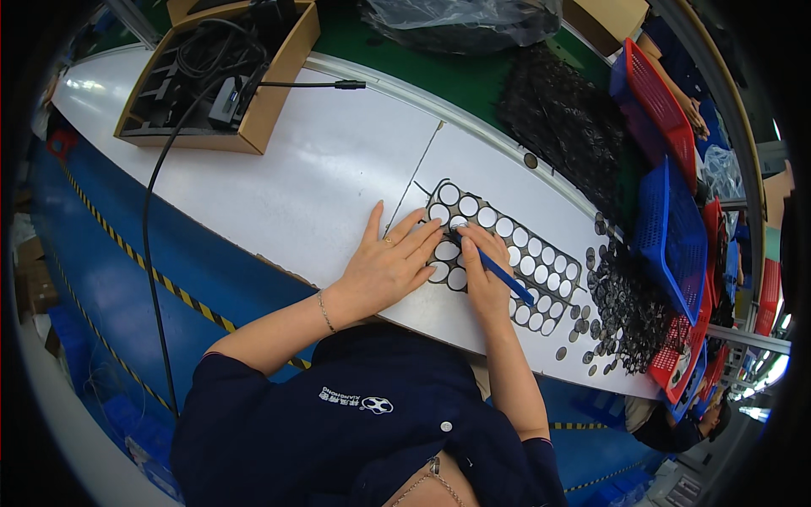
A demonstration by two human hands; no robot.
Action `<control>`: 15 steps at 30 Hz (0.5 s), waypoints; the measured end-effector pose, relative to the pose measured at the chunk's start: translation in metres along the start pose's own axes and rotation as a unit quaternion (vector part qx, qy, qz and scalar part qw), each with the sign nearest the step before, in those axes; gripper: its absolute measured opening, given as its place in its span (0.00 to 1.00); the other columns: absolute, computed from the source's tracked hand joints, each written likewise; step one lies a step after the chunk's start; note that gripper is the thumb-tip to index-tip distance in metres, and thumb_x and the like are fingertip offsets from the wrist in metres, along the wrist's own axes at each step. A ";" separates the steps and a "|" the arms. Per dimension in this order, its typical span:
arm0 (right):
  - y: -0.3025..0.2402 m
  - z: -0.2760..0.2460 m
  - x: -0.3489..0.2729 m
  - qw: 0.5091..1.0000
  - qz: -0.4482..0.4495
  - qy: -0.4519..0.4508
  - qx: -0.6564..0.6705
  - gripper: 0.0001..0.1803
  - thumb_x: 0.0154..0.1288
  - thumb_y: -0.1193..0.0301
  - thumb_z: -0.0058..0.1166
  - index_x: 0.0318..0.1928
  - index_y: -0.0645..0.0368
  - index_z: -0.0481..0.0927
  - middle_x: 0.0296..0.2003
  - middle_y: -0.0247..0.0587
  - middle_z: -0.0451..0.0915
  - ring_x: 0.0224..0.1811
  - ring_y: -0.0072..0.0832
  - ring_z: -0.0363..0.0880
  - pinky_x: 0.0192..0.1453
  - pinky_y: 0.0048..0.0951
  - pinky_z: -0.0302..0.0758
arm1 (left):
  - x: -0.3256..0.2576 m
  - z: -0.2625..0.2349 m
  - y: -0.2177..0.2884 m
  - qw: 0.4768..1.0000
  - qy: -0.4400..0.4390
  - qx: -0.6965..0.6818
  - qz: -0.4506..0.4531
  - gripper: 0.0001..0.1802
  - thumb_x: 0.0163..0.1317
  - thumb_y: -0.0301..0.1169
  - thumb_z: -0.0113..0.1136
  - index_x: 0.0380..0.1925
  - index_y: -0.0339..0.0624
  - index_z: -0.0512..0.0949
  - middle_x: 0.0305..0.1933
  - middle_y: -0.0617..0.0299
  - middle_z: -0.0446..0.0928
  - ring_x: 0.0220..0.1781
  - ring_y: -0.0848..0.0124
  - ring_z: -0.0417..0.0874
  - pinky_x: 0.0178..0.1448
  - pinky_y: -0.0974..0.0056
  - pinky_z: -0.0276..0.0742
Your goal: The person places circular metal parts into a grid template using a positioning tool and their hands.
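Note:
A flat dark sheet with rows of round white-filled holes lies on the white table in front of me. My left hand rests flat on its left end, fingers spread. With my right hand I grip a slim blue tool, whose upper end slants back toward my wrist. The tool's tip is near the left part of the sheet, close to my left fingertips. My fingers partly cover the tip, so its exact kind cannot be made out.
Loose dark discs and scraps are heaped to the right, beside a blue basket and a red basket. A cardboard box of cables stands far left. Black film lies beyond the table's rail. Other people are at the right.

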State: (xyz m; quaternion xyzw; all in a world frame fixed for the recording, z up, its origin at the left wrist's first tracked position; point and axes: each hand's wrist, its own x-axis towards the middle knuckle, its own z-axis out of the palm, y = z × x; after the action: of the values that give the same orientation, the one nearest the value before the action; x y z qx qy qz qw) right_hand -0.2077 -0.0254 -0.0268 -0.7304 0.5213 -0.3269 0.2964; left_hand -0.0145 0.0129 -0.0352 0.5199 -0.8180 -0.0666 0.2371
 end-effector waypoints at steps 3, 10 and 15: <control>0.001 0.001 0.000 1.000 0.001 0.003 0.001 0.12 0.73 0.66 0.53 0.49 0.57 0.85 0.51 0.44 0.84 0.62 0.38 0.77 0.73 0.46 0.59 | 0.000 0.000 0.000 1.000 -0.001 -0.001 0.000 0.27 0.60 0.40 0.65 0.58 0.41 0.77 0.67 0.60 0.72 0.74 0.63 0.65 0.74 0.31 0.49; -0.002 0.014 -0.003 0.943 -0.199 0.054 -0.260 0.13 0.69 0.69 0.58 0.51 0.58 0.82 0.50 0.44 0.83 0.60 0.38 0.78 0.70 0.46 0.61 | 0.001 0.000 0.001 1.000 0.001 -0.002 0.002 0.27 0.60 0.40 0.65 0.57 0.39 0.77 0.67 0.59 0.73 0.74 0.63 0.66 0.75 0.31 0.48; 0.013 -0.013 0.022 0.940 -0.190 0.102 -0.265 0.12 0.70 0.71 0.56 0.51 0.61 0.82 0.49 0.46 0.83 0.57 0.39 0.80 0.67 0.42 0.66 | 0.000 -0.002 0.000 1.000 -0.002 -0.003 0.000 0.27 0.59 0.39 0.65 0.57 0.39 0.78 0.66 0.59 0.73 0.73 0.62 0.66 0.74 0.31 0.48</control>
State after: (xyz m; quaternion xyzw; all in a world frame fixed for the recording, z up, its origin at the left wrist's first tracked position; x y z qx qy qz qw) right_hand -0.2199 -0.0517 -0.0253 -0.8309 0.4677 -0.2999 -0.0297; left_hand -0.0137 0.0131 -0.0333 0.5193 -0.8180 -0.0703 0.2370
